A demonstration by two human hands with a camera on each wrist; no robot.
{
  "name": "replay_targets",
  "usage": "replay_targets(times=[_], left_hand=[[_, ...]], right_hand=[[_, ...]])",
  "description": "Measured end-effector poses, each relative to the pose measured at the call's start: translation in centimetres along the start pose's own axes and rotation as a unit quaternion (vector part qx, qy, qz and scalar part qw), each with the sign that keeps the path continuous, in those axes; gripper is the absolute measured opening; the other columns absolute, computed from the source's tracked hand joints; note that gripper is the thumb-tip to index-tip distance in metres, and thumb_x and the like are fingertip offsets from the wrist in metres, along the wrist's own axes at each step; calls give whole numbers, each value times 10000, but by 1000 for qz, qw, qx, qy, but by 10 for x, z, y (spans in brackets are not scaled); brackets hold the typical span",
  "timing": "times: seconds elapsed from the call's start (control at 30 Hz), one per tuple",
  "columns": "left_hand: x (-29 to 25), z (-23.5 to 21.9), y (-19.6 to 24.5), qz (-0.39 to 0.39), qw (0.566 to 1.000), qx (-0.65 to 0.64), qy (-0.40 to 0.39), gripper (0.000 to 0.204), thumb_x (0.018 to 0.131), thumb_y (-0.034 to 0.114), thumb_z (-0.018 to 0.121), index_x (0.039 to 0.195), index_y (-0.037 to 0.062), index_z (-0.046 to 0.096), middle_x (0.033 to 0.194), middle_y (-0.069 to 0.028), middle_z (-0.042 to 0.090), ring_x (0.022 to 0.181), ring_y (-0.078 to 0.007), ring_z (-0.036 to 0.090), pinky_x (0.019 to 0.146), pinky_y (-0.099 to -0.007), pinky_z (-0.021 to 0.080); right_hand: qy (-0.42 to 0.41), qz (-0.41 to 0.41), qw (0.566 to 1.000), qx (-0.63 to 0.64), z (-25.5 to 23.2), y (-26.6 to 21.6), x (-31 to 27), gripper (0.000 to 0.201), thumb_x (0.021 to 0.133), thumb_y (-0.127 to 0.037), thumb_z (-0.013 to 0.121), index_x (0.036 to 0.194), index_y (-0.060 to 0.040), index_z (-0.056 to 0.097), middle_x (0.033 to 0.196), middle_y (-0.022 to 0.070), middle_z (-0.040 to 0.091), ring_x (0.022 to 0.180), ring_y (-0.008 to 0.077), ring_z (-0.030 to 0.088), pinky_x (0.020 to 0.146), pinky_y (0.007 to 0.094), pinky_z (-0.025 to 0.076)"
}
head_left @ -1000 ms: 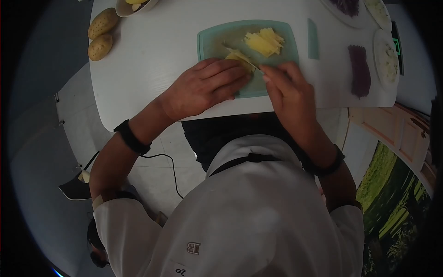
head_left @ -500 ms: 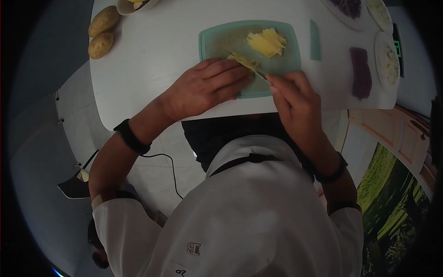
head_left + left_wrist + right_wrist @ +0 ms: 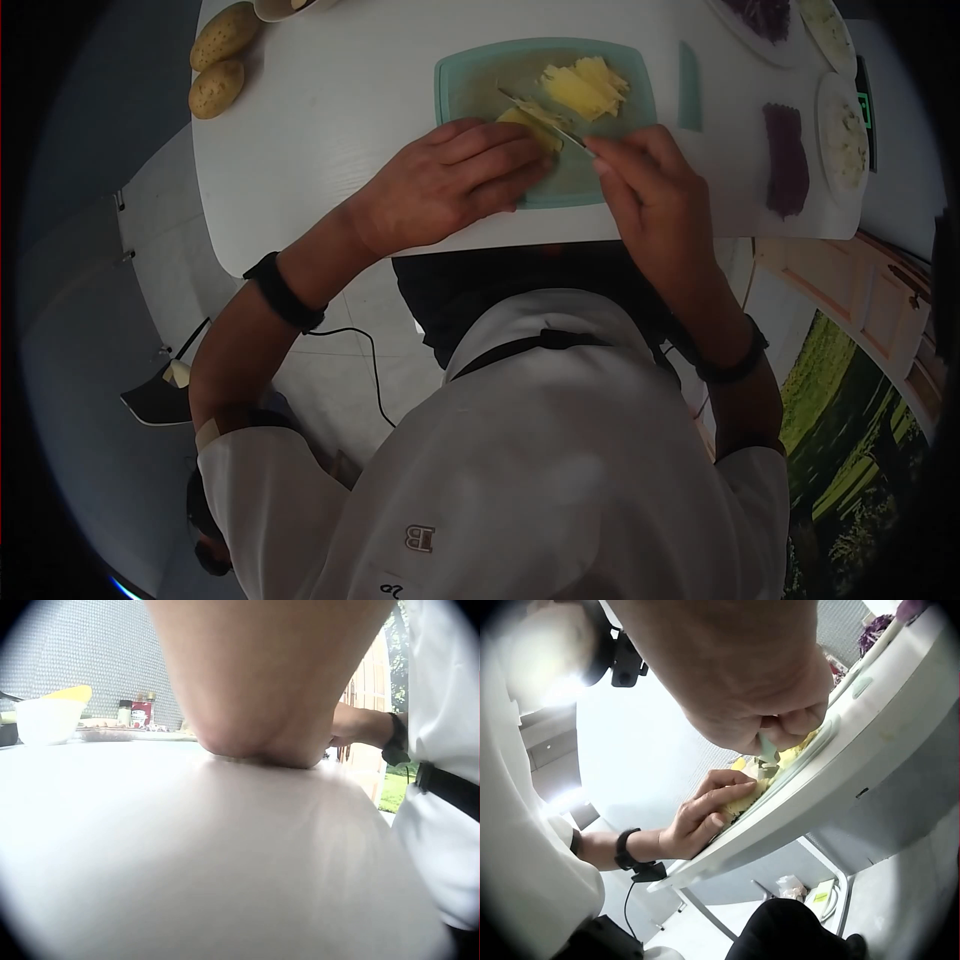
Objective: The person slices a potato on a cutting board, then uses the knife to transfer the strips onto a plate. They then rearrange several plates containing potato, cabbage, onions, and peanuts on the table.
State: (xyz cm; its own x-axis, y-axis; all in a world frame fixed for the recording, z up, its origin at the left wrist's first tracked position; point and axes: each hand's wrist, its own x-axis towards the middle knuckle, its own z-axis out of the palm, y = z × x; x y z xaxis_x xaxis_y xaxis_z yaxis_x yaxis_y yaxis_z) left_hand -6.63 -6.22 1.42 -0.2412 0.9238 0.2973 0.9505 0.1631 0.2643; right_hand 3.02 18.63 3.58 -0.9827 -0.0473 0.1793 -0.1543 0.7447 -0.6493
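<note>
On the green cutting board (image 3: pixel 470 75), the left hand (image 3: pixel 450 185) holds down a yellow potato piece (image 3: pixel 540 134) with curled fingers, seen also in the right wrist view as the left hand (image 3: pixel 697 814) on the piece. The right hand (image 3: pixel 655 195) grips a knife (image 3: pixel 573 138) whose blade lies along the piece, with thin slices beside it. In the right wrist view a pale green handle (image 3: pixel 767 748) shows under the right hand (image 3: pixel 765 697). A pile of yellow slices (image 3: pixel 588 88) lies at the board's upper right.
Two whole potatoes (image 3: pixel 216 88) sit at the table's left edge, near a bowl (image 3: pixel 290 8). Right of the board are a green strip-like object (image 3: pixel 690 87), a purple shredded heap (image 3: pixel 787 160) and plates, one with pale pieces (image 3: pixel 845 140).
The right hand has moved a little right, then slightly upward, with the knife. The left hand stays on the piece. The whole head view has shifted slightly.
</note>
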Motion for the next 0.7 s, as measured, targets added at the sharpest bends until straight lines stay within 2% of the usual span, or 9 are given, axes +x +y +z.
replay_targets(times=[0.07, 0.13, 0.4, 0.7], left_hand=[[0, -1, 0, -1, 1000, 1, -1, 556, 859, 227, 760, 1387, 90, 649, 1362, -45, 608, 1308, -229, 567, 1094, -385, 492], [0, 0, 0, 2, 1000, -8, 5, 605, 823, 201, 790, 1399, 81, 650, 1360, -77, 616, 1292, -268, 583, 1057, -416, 526], [0, -1, 1, -2, 1000, -5, 6, 612, 824, 203, 791, 1406, 78, 646, 1350, -80, 613, 1283, -268, 591, 1059, -416, 530], [1, 0, 0, -4, 1000, -12, 7, 606, 814, 196, 789, 1390, 67, 652, 1362, -77, 621, 1291, -272, 591, 1053, -418, 530]], right_hand=[[-6, 10, 1000, 17, 0, -1, -3, 184, 957, -103, 735, 1138, -78, 757, 940, 76, 616, 703, 234, 693, 607, 370, 565], [-12, 21, 999, 33, -1, -1, -6, 184, 964, -105, 727, 1143, -75, 757, 935, 80, 617, 704, 238, 691, 611, 370, 561], [-13, 46, 997, 68, -3, 1, -8, 167, 998, -115, 697, 1146, -67, 757, 930, 82, 631, 693, 219, 675, 625, 352, 548], [9, 0, 1000, 16, 0, -1, -12, 178, 954, -95, 738, 1130, -81, 758, 953, 71, 620, 698, 233, 693, 602, 361, 560]])
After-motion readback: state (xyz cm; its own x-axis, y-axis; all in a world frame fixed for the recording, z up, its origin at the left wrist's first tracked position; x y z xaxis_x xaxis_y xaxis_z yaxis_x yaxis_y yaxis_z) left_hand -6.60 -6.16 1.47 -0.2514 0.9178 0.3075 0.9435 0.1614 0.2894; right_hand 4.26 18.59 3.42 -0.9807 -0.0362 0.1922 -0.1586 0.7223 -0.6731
